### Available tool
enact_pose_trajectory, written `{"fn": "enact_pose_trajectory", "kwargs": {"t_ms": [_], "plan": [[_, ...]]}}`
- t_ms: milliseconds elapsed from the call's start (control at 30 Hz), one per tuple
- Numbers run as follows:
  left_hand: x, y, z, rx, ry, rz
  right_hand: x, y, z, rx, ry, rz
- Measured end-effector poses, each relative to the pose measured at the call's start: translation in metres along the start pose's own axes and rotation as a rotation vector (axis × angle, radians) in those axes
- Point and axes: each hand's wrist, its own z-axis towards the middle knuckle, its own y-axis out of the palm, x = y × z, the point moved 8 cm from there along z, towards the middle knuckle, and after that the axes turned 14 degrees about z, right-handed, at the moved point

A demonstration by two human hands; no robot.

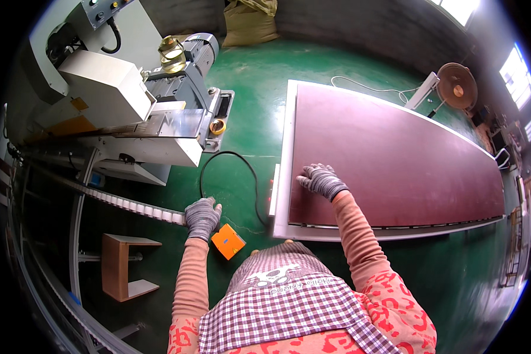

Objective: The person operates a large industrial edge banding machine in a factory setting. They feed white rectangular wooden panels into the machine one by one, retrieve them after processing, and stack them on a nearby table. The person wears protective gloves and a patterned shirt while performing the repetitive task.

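My left hand (pixel 202 218), in a grey striped glove, is curled round the near end of a white roller track (pixel 141 207). What lies under its palm is hidden. My right hand (pixel 323 181), gloved alike, rests on a large reddish-brown board (pixel 389 159) near its left edge, fingers stretched out and holding nothing. The board lies flat on a white-edged table (pixel 284 141) to my right. Just below my left hand sits an orange box (pixel 228 241).
A machine with a white housing (pixel 109 85) and a grey motor (pixel 200 53) stands at the far left. A black cable (pixel 255 177) loops over the green floor. A brown U-shaped piece (pixel 117 268) is under the rail. A round fan (pixel 456 87) stands at the far right.
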Motion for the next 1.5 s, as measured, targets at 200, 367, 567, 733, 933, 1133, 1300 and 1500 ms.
{"fn": "enact_pose_trajectory", "kwargs": {"t_ms": [200,367,567,733,933,1133,1300,1500], "plan": [[0.001,-0.006,0.001,0.018,-0.018,0.003,-0.005,-0.002,-0.002,0.703,-0.164,-0.194],[-0.001,-0.003,0.0,0.038,-0.026,0.015,0.006,0.033,0.003,0.757,-0.161,-0.132],[-0.002,0.001,0.002,0.012,-0.03,-0.008,0.008,0.032,0.001,0.752,-0.169,-0.121],[-0.003,-0.004,-0.001,-0.001,-0.036,-0.001,0.008,0.034,0.003,0.77,-0.184,-0.106],[0.0,-0.006,0.001,-0.006,-0.017,-0.027,0.017,0.035,0.018,0.494,-0.082,-0.144],[-0.003,-0.005,0.0,0.001,-0.024,-0.045,-0.01,-0.059,0.009,0.325,-0.003,-0.039],[-0.005,-0.004,-0.002,-0.042,-0.022,-0.033,-0.029,-0.074,-0.043,1.123,-0.226,-0.106],[-0.002,-0.003,0.0,0.002,0.008,-0.004,0.021,0.04,-0.004,0.688,0.084,-0.205]]}}
